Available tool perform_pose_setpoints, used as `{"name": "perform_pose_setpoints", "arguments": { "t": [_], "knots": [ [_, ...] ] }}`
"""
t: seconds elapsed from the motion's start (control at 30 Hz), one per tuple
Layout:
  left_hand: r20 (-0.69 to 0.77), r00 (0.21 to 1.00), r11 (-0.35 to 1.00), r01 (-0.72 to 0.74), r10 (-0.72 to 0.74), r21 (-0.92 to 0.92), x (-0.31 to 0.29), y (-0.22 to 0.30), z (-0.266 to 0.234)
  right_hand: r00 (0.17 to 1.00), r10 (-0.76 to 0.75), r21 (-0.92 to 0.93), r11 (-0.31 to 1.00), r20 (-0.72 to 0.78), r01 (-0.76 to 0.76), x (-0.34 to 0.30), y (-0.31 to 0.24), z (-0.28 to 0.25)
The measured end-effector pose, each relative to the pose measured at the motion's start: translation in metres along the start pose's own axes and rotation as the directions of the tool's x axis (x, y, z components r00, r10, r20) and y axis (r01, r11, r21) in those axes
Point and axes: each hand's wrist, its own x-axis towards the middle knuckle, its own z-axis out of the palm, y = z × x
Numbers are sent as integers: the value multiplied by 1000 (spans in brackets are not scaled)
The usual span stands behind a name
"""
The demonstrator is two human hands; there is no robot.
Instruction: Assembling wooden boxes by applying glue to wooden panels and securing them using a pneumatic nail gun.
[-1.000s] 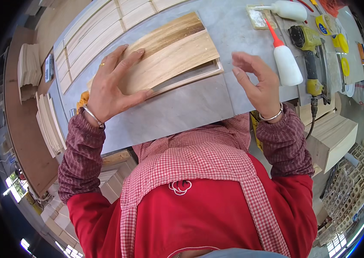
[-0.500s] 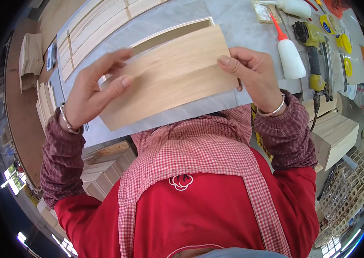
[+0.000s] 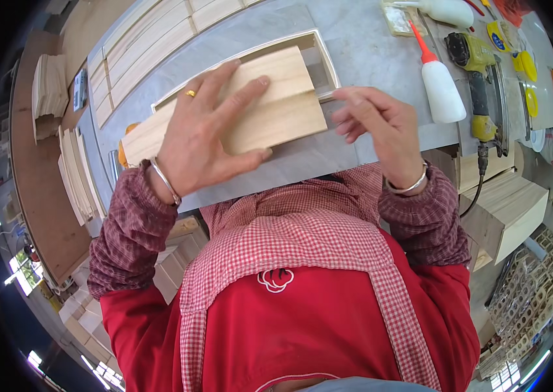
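A pale wooden board (image 3: 283, 98) lies across a shallow rectangular wooden frame (image 3: 327, 62), covering its near part; the frame's far rim and right end stay visible. My left hand (image 3: 208, 124) rests flat on the board with its fingers spread, a ring and a bangle on it. Just past the board's right end, by the frame's near right corner, is my right hand (image 3: 378, 121). Its fingers are loosely bent and somewhat apart, with nothing seen in them. Whether it touches the frame corner I cannot tell.
Rows of wooden slats (image 3: 152, 52) lie at the back left. To the right are a white squeeze bottle (image 3: 443, 91) with a red nozzle and a yellow-black power tool (image 3: 476, 72) on a hose. An orange object (image 3: 123, 153) shows at the board's left end. Wooden boxes (image 3: 508, 209) stand lower right.
The board has shifted left and turned slightly, baring the frame's right end. My left hand moved from its edge onto its top. My right hand has let go of the board.
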Motion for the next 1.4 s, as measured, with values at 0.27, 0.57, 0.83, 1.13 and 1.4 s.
{"name": "perform_pose_setpoints", "arguments": {
  "t": [0.27, 0.57, 0.83, 1.13, 1.4],
  "knots": [
    [-1, 1000, 1000, 18, -18, 23, 45, -10, 3, 987, -39, -40, 999, -156, 33, 8, 21, -25],
    [-20, 999, 992, -34, 37, 119, 54, -9, 27, 955, -242, -298, 937, -171, 184, 12, 40, -17],
    [-36, 999, 994, -20, 24, 105, 47, -14, 37, 838, -538, -519, 744, -91, 422, 14, 51, -12],
    [-8, 1000, 999, 1, -1, 38, 46, -18, 38, 699, -714, -724, 457, 48, 517, 21, 53, -13],
    [-4, 1000, 1000, 2, -2, 24, 44, -18, 39, 759, -645, -811, 398, 85, 428, 13, 44, -9]
  ]
}}
